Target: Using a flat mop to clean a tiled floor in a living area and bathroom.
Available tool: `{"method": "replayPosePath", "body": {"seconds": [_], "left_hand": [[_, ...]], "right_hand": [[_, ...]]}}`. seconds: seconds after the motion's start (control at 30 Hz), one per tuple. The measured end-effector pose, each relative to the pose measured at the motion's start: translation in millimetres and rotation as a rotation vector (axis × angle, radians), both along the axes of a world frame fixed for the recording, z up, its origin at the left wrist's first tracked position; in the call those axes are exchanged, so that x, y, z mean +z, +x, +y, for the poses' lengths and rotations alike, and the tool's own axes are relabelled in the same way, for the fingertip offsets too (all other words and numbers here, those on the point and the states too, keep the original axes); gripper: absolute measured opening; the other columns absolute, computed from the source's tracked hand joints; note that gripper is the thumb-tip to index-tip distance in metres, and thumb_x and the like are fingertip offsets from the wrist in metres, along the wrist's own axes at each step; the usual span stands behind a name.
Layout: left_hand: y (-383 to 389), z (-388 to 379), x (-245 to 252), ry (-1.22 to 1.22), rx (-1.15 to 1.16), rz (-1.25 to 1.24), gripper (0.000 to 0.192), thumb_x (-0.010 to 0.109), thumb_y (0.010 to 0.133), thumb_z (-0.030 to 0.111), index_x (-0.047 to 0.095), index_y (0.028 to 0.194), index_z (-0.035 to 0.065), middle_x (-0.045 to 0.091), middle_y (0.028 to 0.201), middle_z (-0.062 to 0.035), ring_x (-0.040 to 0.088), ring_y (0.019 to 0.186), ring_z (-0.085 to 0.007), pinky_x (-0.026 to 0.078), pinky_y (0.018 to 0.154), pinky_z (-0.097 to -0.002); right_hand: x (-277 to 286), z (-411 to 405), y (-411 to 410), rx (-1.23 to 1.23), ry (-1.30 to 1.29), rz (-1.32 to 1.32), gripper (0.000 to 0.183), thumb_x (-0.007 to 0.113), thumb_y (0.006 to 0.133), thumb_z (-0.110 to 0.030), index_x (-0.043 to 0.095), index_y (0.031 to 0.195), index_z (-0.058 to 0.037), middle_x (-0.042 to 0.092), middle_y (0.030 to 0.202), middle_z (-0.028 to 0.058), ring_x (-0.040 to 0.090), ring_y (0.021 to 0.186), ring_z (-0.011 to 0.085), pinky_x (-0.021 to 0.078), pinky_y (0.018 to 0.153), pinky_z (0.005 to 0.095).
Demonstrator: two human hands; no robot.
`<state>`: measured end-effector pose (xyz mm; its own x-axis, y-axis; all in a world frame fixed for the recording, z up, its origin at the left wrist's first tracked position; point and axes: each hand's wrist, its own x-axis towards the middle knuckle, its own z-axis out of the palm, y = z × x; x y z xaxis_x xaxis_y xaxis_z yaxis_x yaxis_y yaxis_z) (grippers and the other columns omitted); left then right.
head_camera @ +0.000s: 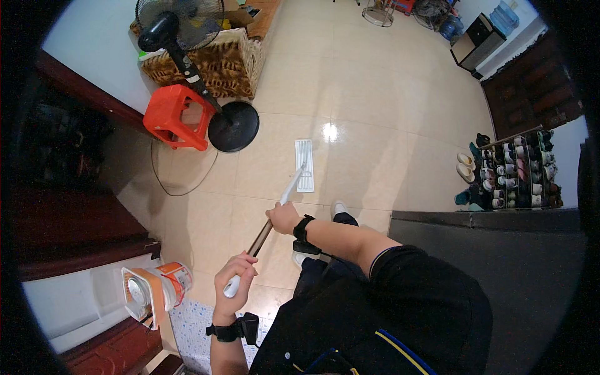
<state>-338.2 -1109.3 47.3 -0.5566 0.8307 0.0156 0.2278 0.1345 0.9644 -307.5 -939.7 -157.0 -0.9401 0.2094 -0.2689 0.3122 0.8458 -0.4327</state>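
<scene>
My left hand [229, 279] is closed around the white end grip of a flat mop's pole [259, 239]. Further down the same pole, my right hand [283, 218] grips it. The pole slants away from me to the white rectangular mop head [304, 182], which rests on the tiled floor [361, 159] with its long side pointing away. A black band with a small device sits on each wrist. My white shoes show partly beside and below my right forearm.
A black pedestal fan [234, 126] and a red plastic stool [171, 112] stand left, a cable [187, 193] trailing on the floor. A shoe rack [520, 173], loose shoes [465, 168] and a dark cabinet [487, 248] are right. A bucket [174, 279] stands lower left; a water dispenser [478, 44] stands far right.
</scene>
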Motion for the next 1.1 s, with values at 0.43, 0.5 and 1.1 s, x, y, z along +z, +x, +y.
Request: {"method": "replayPosePath", "body": {"seconds": [0.43, 0.5, 1.1], "left_hand": [[13.2, 101.5, -72.3, 0.113, -0.276, -0.202, 0.014, 0.053, 0.081, 0.003, 0.052, 0.067, 0.0017, 0.058, 0.075, -0.0076, 0.056, 0.083, -0.0217, 0.041, 0.086, -0.038], [23.6, 127.4, -89.8, 0.125, -0.33, -0.253, 0.013, 0.054, 0.081, 0.002, 0.052, 0.068, 0.0007, 0.059, 0.077, -0.0086, 0.057, 0.082, -0.0196, 0.044, 0.08, -0.0322], [-5.5, 96.8, -28.2, 0.02, 0.102, -0.206, 0.014, 0.054, 0.083, 0.005, 0.057, 0.072, -0.0022, 0.06, 0.078, -0.0068, 0.054, 0.073, -0.0124, 0.043, 0.065, -0.0234]], "right_hand": [[-20.9, 110.8, 96.3, -0.301, 0.024, -0.313, 0.017, 0.048, 0.079, -0.016, 0.059, 0.091, -0.0123, 0.059, 0.09, 0.0143, 0.058, 0.084, 0.0303, 0.042, 0.071, 0.046], [-24.9, 132.6, 125.0, -0.392, 0.001, -0.236, 0.016, 0.057, 0.069, -0.011, 0.06, 0.084, -0.008, 0.06, 0.076, 0.018, 0.059, 0.076, 0.0342, 0.0477, 0.065, 0.0431], [-0.6, 107.7, 20.4, -0.099, -0.043, -0.198, 0.025, 0.054, 0.075, -0.022, 0.054, 0.095, -0.0057, 0.056, 0.093, 0.0203, 0.058, 0.081, 0.0356, 0.0476, 0.07, 0.0412]]}}
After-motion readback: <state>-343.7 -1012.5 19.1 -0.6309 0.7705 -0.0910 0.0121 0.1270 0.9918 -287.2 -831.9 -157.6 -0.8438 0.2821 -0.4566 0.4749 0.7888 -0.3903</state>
